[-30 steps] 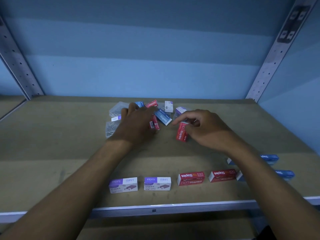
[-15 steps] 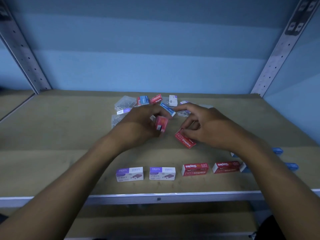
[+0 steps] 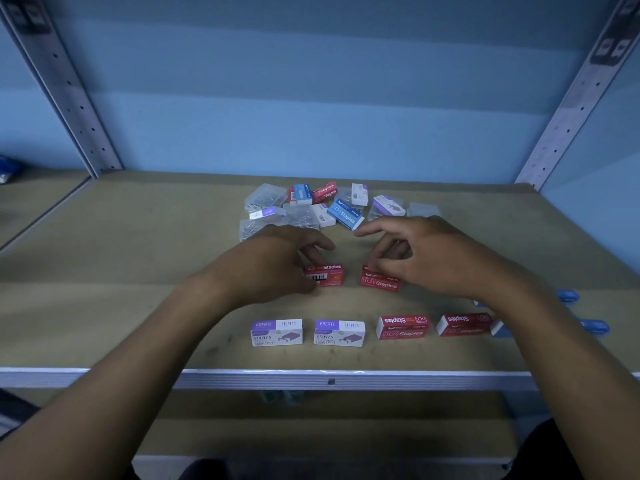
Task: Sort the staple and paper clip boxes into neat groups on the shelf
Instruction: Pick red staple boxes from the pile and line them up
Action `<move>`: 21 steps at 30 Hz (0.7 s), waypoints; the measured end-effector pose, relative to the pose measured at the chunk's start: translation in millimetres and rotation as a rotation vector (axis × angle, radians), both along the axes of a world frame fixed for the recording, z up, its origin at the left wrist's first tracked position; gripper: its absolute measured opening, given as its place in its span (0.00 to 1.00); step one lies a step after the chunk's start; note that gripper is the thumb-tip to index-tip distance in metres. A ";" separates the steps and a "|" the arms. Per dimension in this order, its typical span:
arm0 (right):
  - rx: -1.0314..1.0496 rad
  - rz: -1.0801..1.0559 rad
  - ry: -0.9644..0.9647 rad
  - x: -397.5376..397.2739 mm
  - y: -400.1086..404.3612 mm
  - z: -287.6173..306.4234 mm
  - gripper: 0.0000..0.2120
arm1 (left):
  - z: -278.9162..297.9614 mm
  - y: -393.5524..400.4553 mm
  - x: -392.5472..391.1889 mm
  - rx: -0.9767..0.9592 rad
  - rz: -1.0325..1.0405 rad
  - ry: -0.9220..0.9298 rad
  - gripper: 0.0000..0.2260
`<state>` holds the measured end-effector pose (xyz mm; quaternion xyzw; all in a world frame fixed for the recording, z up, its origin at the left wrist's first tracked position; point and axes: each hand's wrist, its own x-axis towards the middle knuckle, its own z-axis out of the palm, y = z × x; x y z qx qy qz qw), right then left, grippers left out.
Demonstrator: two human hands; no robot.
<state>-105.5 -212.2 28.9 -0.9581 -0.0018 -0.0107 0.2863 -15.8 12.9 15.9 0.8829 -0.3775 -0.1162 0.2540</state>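
Brown board shelf [image 3: 104, 306] with a metal front lip, blue wall behind, perforated grey uprights [image 3: 69, 98] at both back corners. At the back we've got the unsorted pile [image 3: 329, 206]: clear plastic paper clip packs, a couple of blue staple boxes, a red one, some white and purple ones, all jumbled and overlapping. Along the front edge sits the tidy row: two purple-and-white boxes [image 3: 276, 332] [image 3: 339, 333] side by side, then two red boxes [image 3: 402, 326] [image 3: 464, 323] to their right, then blue boxes [image 3: 594, 326] mostly hidden behind our right forearm, so we can't count those properly.

Between pile and row, both hands are busy. Our left hand [image 3: 273, 265] has its fingers curled down over a red staple box [image 3: 327, 275], thumb side low on the near edge, fingertips on the far edge; the box shows its barcode face and seems to sit on the board. Our right hand [image 3: 426, 258] pinches a second red staple box [image 3: 381, 280] at its right end, with the index finger sticking out straight toward the pile and touching nothing. That box lies slightly angled on the shelf. The two red boxes are near each other but apart, well behind the red pair in the front row.
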 end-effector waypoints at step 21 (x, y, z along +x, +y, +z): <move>-0.099 0.018 0.051 -5.8 -14.2 -1.1 0.06 | 1.0 2.6 -7.8 -0.042 0.208 -0.065 0.08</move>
